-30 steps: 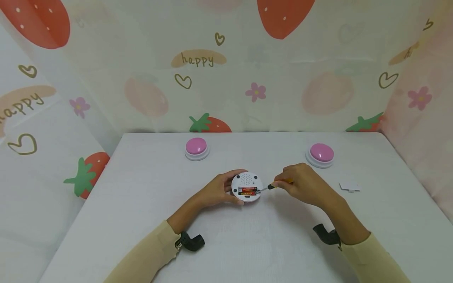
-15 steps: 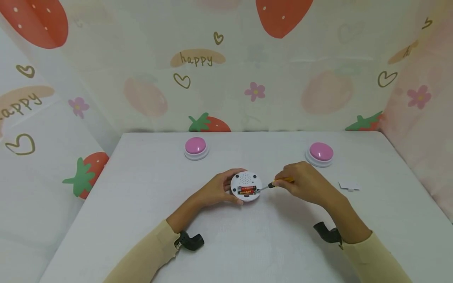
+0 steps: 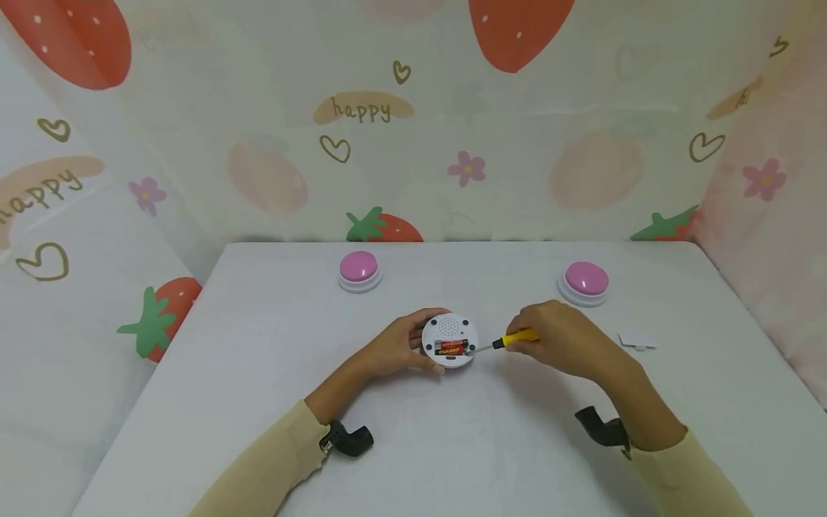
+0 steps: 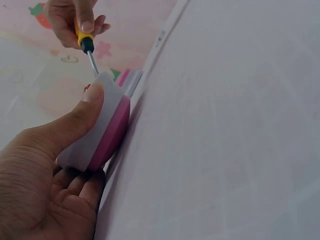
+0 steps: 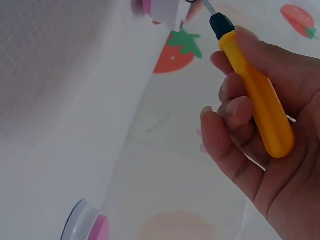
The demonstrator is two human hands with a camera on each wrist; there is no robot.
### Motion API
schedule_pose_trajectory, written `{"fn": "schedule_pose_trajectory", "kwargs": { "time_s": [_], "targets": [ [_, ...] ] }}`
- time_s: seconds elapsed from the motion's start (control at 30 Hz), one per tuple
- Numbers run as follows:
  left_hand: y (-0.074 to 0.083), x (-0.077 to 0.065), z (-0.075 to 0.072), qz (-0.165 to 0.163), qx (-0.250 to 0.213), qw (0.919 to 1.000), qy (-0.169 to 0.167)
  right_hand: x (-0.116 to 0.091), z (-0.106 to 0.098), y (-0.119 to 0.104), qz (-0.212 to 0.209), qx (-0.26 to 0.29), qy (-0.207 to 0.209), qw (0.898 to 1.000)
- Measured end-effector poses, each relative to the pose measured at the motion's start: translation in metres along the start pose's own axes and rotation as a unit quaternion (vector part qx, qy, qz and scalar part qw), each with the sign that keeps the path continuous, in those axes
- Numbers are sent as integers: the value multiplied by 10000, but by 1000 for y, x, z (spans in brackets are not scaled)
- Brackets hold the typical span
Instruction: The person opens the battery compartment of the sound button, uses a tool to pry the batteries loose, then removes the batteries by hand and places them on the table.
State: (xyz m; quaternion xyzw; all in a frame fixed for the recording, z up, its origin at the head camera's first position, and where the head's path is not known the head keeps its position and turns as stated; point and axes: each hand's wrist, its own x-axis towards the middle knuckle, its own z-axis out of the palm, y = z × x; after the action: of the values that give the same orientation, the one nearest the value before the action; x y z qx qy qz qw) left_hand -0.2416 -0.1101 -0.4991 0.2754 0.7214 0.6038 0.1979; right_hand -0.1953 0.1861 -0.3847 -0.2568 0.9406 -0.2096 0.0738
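Note:
Near the middle of the table, my left hand [image 3: 394,348] grips a round white push button [image 3: 450,327] by its edge, its underside facing up and its pink dome down. Red batteries [image 3: 450,348] lie in the uncovered compartment of that underside. My right hand [image 3: 555,337] holds a screwdriver [image 3: 520,336] with a yellow handle and black collar. The metal tip reaches the right end of the battery compartment. In the right wrist view the yellow handle [image 5: 262,102] lies between thumb and curled fingers. The left wrist view shows my left thumb [image 4: 82,117] pressing on the white base.
Two more pink-topped buttons stand toward the back, one at the left [image 3: 359,270] and one at the right [image 3: 584,282]. A small white battery cover [image 3: 638,340] lies right of my right hand. Printed cloth [image 3: 510,194] hangs behind the white table [image 3: 413,445].
My right hand has shifted slightly right and its grip has changed, so more of the yellow handle shows. The screwdriver tip stays at the compartment; the left hand keeps its hold.

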Motion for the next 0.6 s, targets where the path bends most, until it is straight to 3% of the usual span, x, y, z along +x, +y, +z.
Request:
{"fn": "schedule_pose_trajectory", "kwargs": {
  "time_s": [0.37,0.6],
  "targets": [
    [-3,-1,2,-90,-135,9999,-10,-15,5,-18,-216,-477,113,9986],
    [-1,1,1,-102,-30,9999,21,-19,22,-32,-494,-761,45,9959]
  ]
}}
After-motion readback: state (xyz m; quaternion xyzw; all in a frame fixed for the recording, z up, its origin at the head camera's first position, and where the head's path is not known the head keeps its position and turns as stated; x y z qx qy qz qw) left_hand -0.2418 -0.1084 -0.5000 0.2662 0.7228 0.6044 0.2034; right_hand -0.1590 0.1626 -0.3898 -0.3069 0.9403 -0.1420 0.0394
